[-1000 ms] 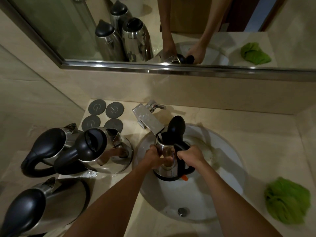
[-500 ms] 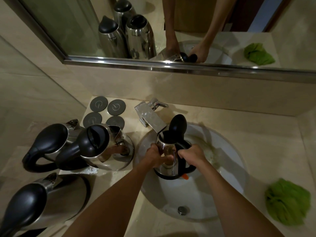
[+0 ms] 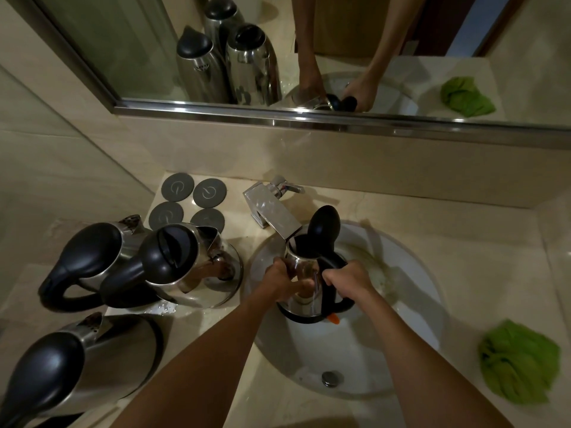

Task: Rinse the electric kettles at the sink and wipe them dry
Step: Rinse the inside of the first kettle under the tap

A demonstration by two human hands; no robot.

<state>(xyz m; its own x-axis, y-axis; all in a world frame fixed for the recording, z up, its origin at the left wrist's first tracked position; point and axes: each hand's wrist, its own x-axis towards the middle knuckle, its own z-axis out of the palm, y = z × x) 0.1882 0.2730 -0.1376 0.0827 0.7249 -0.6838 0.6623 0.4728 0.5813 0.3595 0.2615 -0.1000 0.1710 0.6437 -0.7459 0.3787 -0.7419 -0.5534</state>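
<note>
A steel electric kettle (image 3: 304, 299) with a black handle stands upright over the white sink (image 3: 411, 307), its black lid (image 3: 323, 231) flipped open and its mouth under the chrome tap (image 3: 272, 216). My left hand (image 3: 282, 281) grips the kettle's steel body from the left. My right hand (image 3: 347, 281) is curled round its black handle. Three more steel kettles with black lids stand on the counter to the left: one (image 3: 92, 257), one (image 3: 182, 267) and one (image 3: 71, 362). A green cloth (image 3: 519, 367) lies crumpled on the counter right of the sink.
Several round grey coasters (image 3: 193, 199) lie at the back left of the beige counter (image 3: 463, 242). The sink's drain plug (image 3: 331, 377) shows near the front. A mirror (image 3: 309, 50) spans the wall and reflects the kettles, hands and cloth.
The view has shifted slightly; both hands keep the same hold on the kettle under the tap.
</note>
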